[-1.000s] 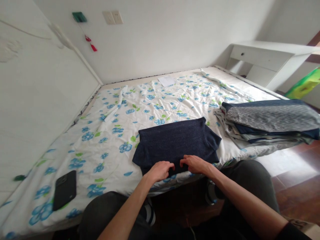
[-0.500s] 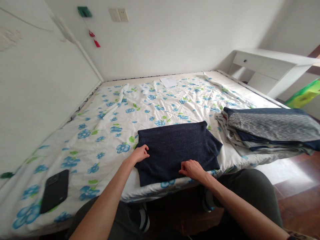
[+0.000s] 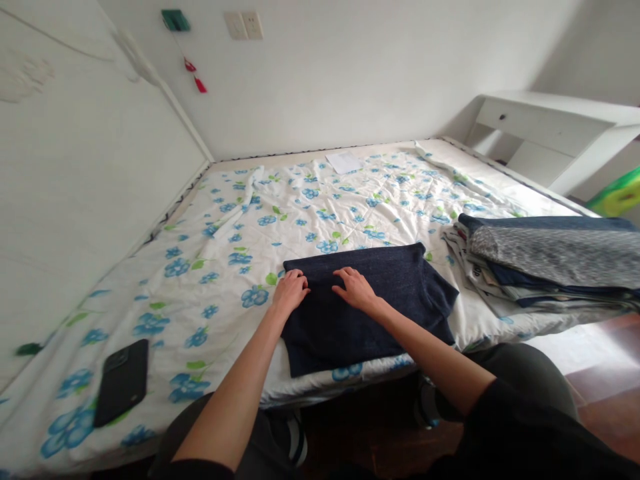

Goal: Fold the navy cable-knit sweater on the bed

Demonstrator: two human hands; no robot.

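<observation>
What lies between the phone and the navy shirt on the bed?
The head view shows only white quilt with blue flowers between the phone and the navy shirt.

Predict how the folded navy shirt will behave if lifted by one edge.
The folded navy shirt will probably droop, since it lies limp and flat. Its fuzzy knit likely drags on the quilt rather than sliding.

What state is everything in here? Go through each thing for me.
Left hand: open, resting on the shirt
Right hand: open, resting on the shirt
Navy shirt: lying flat, partly folded
Clothes stack: folded, on the quilt
Quilt: spread on the bed, rumpled
Phone: lying on the quilt, back up
Paper: lying flat on the quilt
</observation>
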